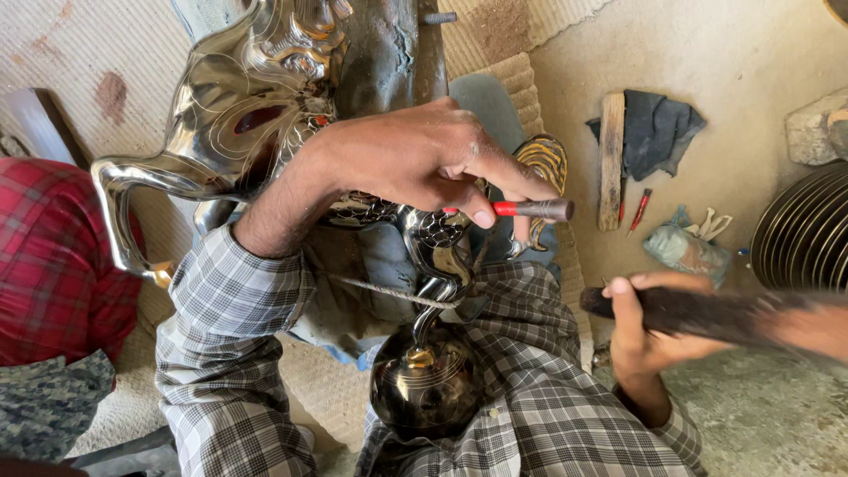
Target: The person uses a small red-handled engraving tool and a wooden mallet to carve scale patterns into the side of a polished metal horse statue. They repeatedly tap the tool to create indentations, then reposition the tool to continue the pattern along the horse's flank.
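Since that polished metal jug (265,106) is all shiny curves, I'd guess it's slick, stiff and fairly heavy, with engraving that'd mar easily; the looped handle at its left looks like the safest grab. It lies across the person's lap. Over the jug's engraved middle, the left hand (415,159) pinches a red-banded chisel (530,209). Right of the jug, the right hand (640,331) is wrapped around a dark wooden mallet (707,314), blurred. Further right, a grey cloth (658,128) sits on the floor.
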